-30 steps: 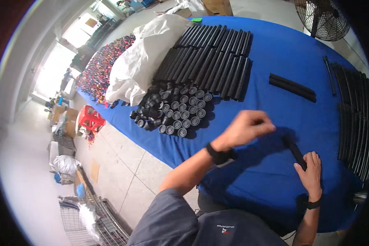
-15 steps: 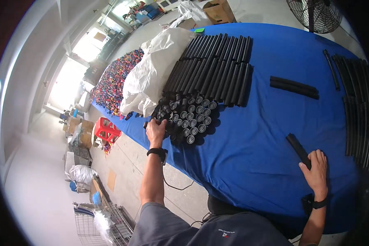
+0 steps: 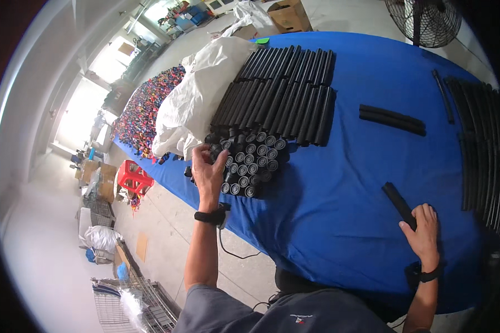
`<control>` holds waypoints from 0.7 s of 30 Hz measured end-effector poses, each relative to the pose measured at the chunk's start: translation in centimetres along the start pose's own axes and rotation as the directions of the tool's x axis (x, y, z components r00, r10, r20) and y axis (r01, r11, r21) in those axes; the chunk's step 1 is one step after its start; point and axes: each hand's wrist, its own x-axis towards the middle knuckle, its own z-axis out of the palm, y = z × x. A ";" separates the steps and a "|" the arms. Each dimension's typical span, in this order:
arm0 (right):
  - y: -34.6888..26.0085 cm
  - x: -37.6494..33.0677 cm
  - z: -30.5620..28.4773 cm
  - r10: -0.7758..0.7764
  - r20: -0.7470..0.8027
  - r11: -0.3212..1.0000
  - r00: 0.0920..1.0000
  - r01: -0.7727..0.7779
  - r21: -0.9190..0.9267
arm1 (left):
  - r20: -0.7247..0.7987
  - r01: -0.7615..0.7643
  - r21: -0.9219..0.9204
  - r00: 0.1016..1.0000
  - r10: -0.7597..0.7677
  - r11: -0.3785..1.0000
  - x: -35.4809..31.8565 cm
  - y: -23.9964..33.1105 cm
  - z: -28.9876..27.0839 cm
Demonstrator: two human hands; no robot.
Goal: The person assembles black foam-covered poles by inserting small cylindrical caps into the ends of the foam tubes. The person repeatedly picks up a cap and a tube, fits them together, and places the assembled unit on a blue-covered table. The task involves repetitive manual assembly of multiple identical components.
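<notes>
My left hand (image 3: 208,176) is at the left edge of a cluster of round black caps (image 3: 251,168). Its thumb and fingers are curled around a black cap (image 3: 216,151), partly hidden by the fingers. Most of the caps stand with their ringed ends up, while those near the hand lie jumbled. Toward the right, my right hand (image 3: 423,232) is closed over the near end of a short black tube (image 3: 399,203), which lies slanted on the blue cloth (image 3: 333,216); its far end sticks out past the fingers.
Beyond the caps lie two rows of black tubes (image 3: 278,105), beside a white sack (image 3: 191,100) and a heap of small colourful pieces (image 3: 147,111). Two tubes (image 3: 391,120) lie right of centre. More long black pieces (image 3: 480,150) line the right edge. A fan (image 3: 425,22) stands behind.
My left hand has moved slightly away from me, its thumb and fingers now around a cap. More upright caps show at the cluster's near left. My right hand stays on its tube.
</notes>
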 end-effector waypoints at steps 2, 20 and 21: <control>0.4 0.1 -0.2 0.011 -0.003 1.000 1.000 -0.011 -0.017 | 0.238 0.147 -0.418 0.970 -0.048 0.896 -1.4 7.5 1.6; -0.6 0.4 0.1 0.032 0.028 0.999 0.999 -0.033 0.013 | 0.836 0.858 -0.511 0.483 0.261 0.049 -14.4 17.2 25.3; -0.2 0.4 0.1 -0.015 0.014 1.000 1.000 0.015 -0.007 | 0.824 0.840 -0.536 0.498 0.271 0.085 -14.6 17.3 25.3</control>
